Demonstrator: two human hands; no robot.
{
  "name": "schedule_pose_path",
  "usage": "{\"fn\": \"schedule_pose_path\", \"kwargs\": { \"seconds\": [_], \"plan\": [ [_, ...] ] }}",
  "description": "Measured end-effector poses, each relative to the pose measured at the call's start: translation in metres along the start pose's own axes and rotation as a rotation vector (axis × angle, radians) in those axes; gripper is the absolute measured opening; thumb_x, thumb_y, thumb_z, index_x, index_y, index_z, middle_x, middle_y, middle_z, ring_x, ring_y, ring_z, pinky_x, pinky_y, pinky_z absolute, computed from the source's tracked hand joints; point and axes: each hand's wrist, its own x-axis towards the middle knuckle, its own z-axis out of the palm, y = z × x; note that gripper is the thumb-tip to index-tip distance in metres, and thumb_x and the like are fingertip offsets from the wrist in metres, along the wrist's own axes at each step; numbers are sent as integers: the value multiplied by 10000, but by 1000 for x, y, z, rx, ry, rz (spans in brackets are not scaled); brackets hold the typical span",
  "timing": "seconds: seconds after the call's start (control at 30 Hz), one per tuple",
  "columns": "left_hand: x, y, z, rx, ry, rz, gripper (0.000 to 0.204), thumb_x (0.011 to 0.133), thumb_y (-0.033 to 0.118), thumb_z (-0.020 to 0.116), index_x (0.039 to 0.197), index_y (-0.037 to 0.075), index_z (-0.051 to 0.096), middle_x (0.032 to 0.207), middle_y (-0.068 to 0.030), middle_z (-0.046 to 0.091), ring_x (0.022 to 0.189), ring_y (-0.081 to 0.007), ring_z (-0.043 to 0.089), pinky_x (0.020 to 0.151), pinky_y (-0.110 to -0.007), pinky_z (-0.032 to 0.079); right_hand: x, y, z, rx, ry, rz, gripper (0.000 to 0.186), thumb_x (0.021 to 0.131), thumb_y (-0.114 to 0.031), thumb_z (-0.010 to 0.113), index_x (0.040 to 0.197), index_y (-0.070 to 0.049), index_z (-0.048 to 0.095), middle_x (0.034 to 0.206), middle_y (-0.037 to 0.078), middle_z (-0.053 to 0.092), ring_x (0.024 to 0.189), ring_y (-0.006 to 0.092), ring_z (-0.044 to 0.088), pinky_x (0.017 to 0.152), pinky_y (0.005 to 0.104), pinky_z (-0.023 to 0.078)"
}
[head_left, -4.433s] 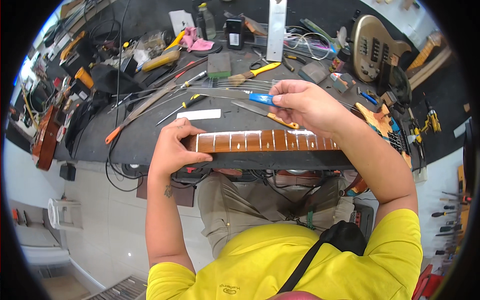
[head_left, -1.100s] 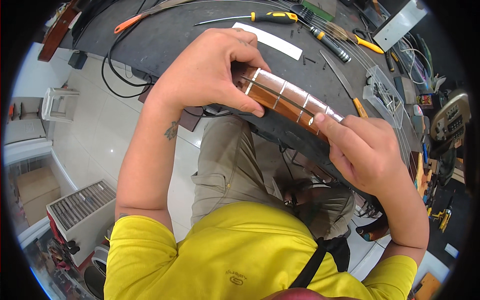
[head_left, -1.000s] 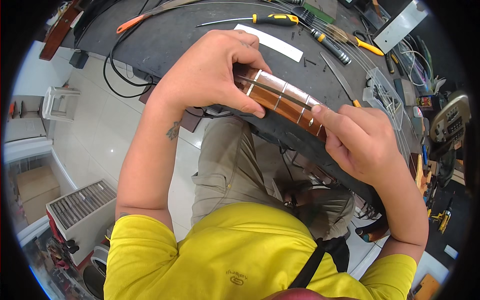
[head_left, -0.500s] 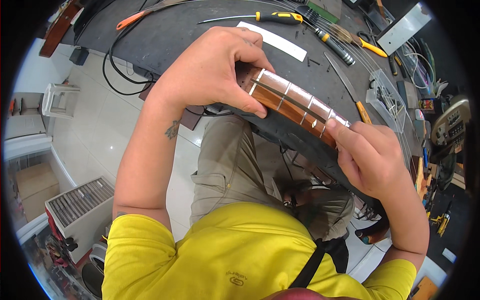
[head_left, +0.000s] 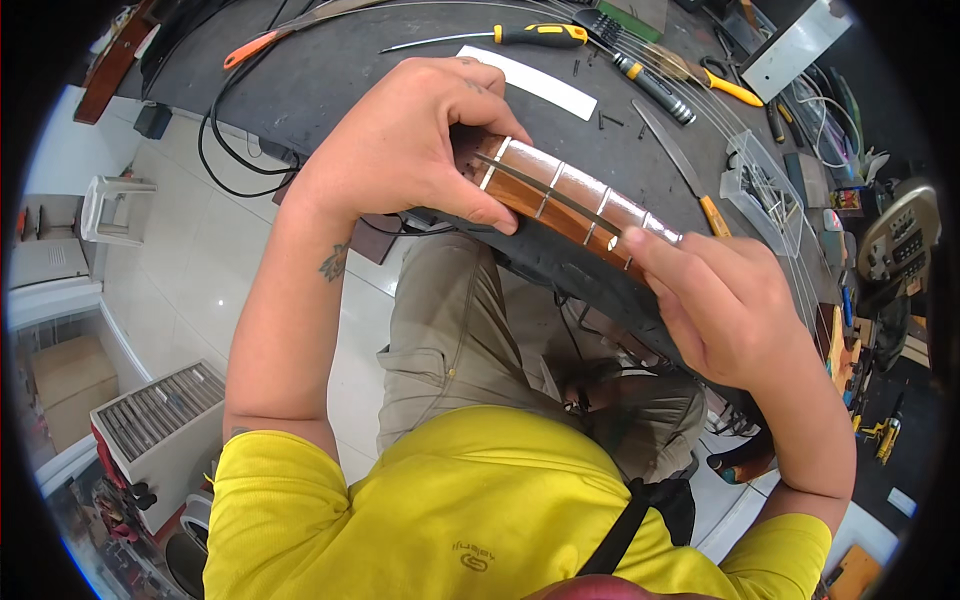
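A guitar neck [head_left: 585, 183] with a brown fretboard, metal frets and a glossy wooden edge lies slantwise in front of me. My left hand [head_left: 405, 140] wraps around its left end, thumb on the near side and fingers over the far side, hiding that end. A thin dark file-like strip [head_left: 540, 187] lies lengthwise over the frets, its tip past the pale nut [head_left: 494, 165] close to my left hand. At the other end of the strip my right hand [head_left: 725, 300] pinches it, thumb and fingers curled; its held end is hidden.
On the dark bench [head_left: 350, 60] lie a white strip [head_left: 540, 85], a yellow-black screwdriver [head_left: 540, 36], a blade with an orange handle [head_left: 672, 150] and a yellow-handled brush [head_left: 735, 90]. A clear plastic box [head_left: 760, 190] stands at right, with loose strings beside it. Black cables [head_left: 205, 155] hang at left.
The strip has slid slightly left along the neck, its tip further past the nut, with my right hand following. My left hand keeps its grip. The whole view has shifted a little.
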Motion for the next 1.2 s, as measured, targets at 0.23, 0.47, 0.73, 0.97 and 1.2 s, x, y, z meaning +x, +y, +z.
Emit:
{"fn": "schedule_pose_path", "kwargs": {
  "seconds": [0.23, 0.47, 0.73, 0.97, 1.2],
  "plan": [
    [-1, -1, -2, -9, -11, 2, 638, 448, 292, 1067, 981, 26, 837, 775, -12, 540, 794, -188, 541, 669, -350, 438, 11, 3, 5, 2, 31, -42, 518, 775, 30, 731, 1292, 12, 736, 889, 92, 702, 648, 256, 681, 546, 384, 525],
    [2, -2, -1, -9, 0, 30, 644, 452, 307, 1066, 982, 23, 837, 779, -15, 549, 790, -201, 536, 679, -351, 436, 13, 2, 6, -12, 4, -10, 508, 786, 17, 734, 1293, 10, 734, 915, 107, 720, 659, 262, 694, 550, 388, 537],
    [0, 1, -1, 1, 2, -1, 649, 442, 312, 1065, 981, 31, 839, 779, -15, 556, 809, -208, 538, 698, -349, 432, 11, -1, -2, -57, 1, -12, 495, 794, 1, 737, 1289, 9, 735, 921, 119, 729, 652, 269, 698, 566, 388, 556],
    [3, 0, 1, 2, 26, 39, 632, 447, 283, 1059, 981, 25, 840, 771, -11, 544, 805, -208, 531, 696, -355, 431, 6, 1, 0, -28, 25, 3, 475, 792, 9, 730, 1267, 1, 739, 902, 101, 721, 642, 270, 690, 562, 390, 552],
    [0, 1, -1, -10, -1, -14, 628, 452, 268, 1064, 987, 24, 842, 774, -12, 554, 808, -197, 540, 693, -345, 438, 10, 0, 2, -43, 27, -7, 479, 781, 7, 734, 1260, -12, 735, 879, 85, 710, 638, 269, 688, 552, 383, 546]
  ]
}}
